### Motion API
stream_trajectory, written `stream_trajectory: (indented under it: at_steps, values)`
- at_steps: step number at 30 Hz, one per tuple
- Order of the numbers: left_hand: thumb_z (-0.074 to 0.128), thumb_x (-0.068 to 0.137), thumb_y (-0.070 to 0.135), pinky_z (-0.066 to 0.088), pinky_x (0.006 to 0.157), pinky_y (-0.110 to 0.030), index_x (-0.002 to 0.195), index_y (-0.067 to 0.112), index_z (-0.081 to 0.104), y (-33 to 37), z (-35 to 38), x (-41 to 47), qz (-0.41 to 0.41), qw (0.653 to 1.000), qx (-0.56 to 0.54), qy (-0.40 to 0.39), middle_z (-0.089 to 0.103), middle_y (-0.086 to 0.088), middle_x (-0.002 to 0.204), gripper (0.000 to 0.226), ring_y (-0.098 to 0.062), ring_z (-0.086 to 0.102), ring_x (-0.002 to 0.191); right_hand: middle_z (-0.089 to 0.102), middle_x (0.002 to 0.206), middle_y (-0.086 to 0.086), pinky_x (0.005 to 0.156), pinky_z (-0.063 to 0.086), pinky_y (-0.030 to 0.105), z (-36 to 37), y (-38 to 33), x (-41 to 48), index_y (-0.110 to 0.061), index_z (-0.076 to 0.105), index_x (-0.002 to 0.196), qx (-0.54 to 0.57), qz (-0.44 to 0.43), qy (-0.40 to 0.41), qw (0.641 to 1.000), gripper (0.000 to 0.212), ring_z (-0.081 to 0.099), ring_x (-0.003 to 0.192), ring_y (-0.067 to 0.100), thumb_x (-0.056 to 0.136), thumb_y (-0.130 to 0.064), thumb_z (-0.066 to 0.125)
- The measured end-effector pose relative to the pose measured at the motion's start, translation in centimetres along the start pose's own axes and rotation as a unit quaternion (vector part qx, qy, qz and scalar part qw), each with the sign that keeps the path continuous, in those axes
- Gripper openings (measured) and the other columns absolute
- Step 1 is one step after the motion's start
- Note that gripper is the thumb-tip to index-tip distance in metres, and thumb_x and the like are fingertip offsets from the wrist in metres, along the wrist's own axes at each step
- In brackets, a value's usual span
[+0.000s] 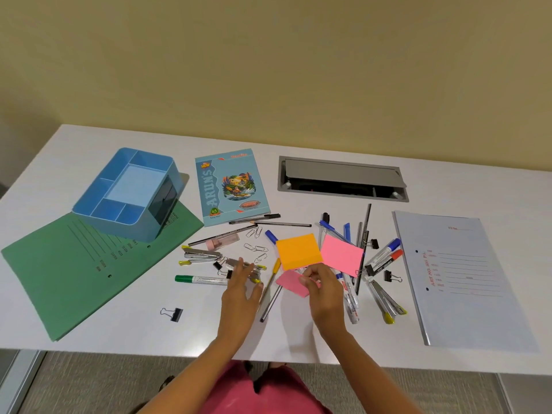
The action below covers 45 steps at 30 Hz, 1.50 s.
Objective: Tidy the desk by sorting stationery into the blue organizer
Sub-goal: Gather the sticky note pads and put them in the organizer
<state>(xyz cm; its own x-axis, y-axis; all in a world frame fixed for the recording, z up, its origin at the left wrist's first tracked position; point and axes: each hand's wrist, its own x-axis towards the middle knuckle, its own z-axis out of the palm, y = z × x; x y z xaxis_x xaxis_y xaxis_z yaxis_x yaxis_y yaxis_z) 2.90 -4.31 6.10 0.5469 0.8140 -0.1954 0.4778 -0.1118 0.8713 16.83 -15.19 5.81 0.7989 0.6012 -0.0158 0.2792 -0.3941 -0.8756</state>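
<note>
The blue organizer [131, 189] stands at the back left, partly on a green folder [74, 264]. Stationery lies scattered mid-desk: an orange sticky pad [298, 251], a pink sticky pad [342, 254], a smaller pink pad [294, 283], staplers, paper clips [257, 248], pens and markers. My left hand [242, 289] hovers with straight fingers over a stapler [245, 265] and a green-capped marker [200, 279]. My right hand [321, 286] has its fingers curled at the edge of the small pink pad; whether it pinches the pad is unclear.
A notebook [231, 186] lies behind the clutter. A grey cable hatch [342, 177] is sunk into the desk at the back. A pale file folder [460, 276] lies at the right. A lone binder clip [172, 313] sits near the front edge.
</note>
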Motion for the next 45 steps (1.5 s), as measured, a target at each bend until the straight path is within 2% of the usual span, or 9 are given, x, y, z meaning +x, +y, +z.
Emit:
stream_trajectory:
  at_steps: [4,7,13,21,24,28,32,36,45]
  values:
    - [0.060,0.092,0.027,0.040,0.074,-0.001,0.115,0.033,0.061,1.4,-0.1,-0.1,-0.119,0.984,-0.130,-0.014,0.057,0.015,0.125,0.024,-0.006,0.055,0.112,0.063,0.080,0.004,0.059,0.052,0.036,1.1,-0.8,-0.2,-0.018,0.059,0.082,0.158,0.148,0.063,0.974,0.011,0.059,0.073,0.020,0.088,-0.011,0.064]
    - [0.064,0.087,0.038,0.051,0.093,-0.030,0.109,0.032,0.069,1.0,-0.1,0.5,-0.161,0.961,-0.222,-0.047,0.072,0.007,0.106,0.024,-0.013,0.067,0.103,0.066,0.081,0.017,0.053,0.050,0.034,1.9,-1.4,-0.5,-0.013,0.059,0.084,0.235,0.212,0.067,0.946,0.007,0.060,0.053,0.021,0.088,-0.012,0.064]
    - [0.070,0.084,0.018,0.058,0.077,-0.050,0.096,0.014,0.073,1.7,-0.3,1.4,-0.198,0.941,-0.271,-0.035,0.075,-0.012,0.088,0.013,-0.032,0.071,0.086,0.068,0.086,0.021,0.044,0.050,0.027,2.7,-2.7,-1.0,-0.010,0.060,0.086,0.204,0.198,0.019,0.959,0.006,0.063,0.064,0.032,0.089,-0.014,0.064]
    - [0.068,0.085,0.014,0.059,0.070,-0.034,0.094,0.014,0.070,1.5,-0.8,2.7,-0.238,0.930,-0.280,-0.006,0.073,-0.012,0.087,0.009,-0.029,0.069,0.082,0.069,0.093,0.005,0.082,0.051,0.038,1.5,-0.4,4.1,-0.015,0.063,0.096,-0.072,0.061,-0.010,0.995,0.020,0.062,0.088,0.022,0.094,-0.003,0.048]
    - [0.070,0.084,0.016,0.057,0.082,-0.046,0.099,0.011,0.071,1.0,-0.9,3.2,-0.257,0.928,-0.270,0.007,0.073,-0.014,0.090,0.016,-0.035,0.068,0.090,0.065,0.110,0.017,0.096,0.043,0.042,0.8,0.6,6.8,-0.003,0.061,0.115,-0.255,-0.089,-0.047,0.962,0.043,0.058,0.106,0.037,0.076,0.013,0.061]
    - [0.071,0.083,0.018,0.056,0.085,-0.050,0.100,0.012,0.071,0.7,-0.8,3.6,-0.266,0.928,-0.262,0.005,0.073,-0.014,0.091,0.018,-0.035,0.069,0.090,0.042,0.144,0.012,0.117,0.011,0.039,0.3,0.0,9.5,-0.009,0.038,0.141,-0.352,-0.119,-0.216,0.903,0.066,0.026,0.140,0.032,0.082,-0.010,0.068]
    - [0.070,0.084,0.016,0.055,0.086,-0.050,0.098,0.012,0.070,0.8,-0.9,3.7,-0.269,0.927,-0.263,0.005,0.073,-0.016,0.093,0.014,-0.036,0.068,0.093,0.048,0.133,0.013,0.117,0.005,0.039,0.3,-1.0,11.3,-0.010,0.046,0.134,-0.408,-0.153,-0.226,0.871,0.064,0.037,0.130,0.029,0.077,-0.018,0.074]
    - [0.068,0.086,0.015,0.054,0.088,-0.050,0.093,0.013,0.069,0.8,-1.0,3.9,-0.270,0.926,-0.263,0.008,0.071,-0.017,0.096,0.008,-0.037,0.066,0.096,0.059,0.119,0.007,0.106,0.024,0.033,0.3,-1.1,12.0,-0.015,0.059,0.120,-0.434,-0.160,-0.197,0.864,0.032,0.049,0.113,0.024,0.088,-0.021,0.061]
    - [0.062,0.090,0.012,0.054,0.085,-0.042,0.100,0.004,0.065,1.9,-1.1,4.1,-0.287,0.897,-0.336,0.021,0.067,-0.018,0.103,0.013,-0.033,0.062,0.096,0.059,0.097,0.005,0.069,0.048,0.031,-0.7,-3.0,8.0,-0.009,0.055,0.105,-0.006,0.096,0.001,0.995,0.013,0.057,0.090,0.024,0.092,-0.010,0.054]
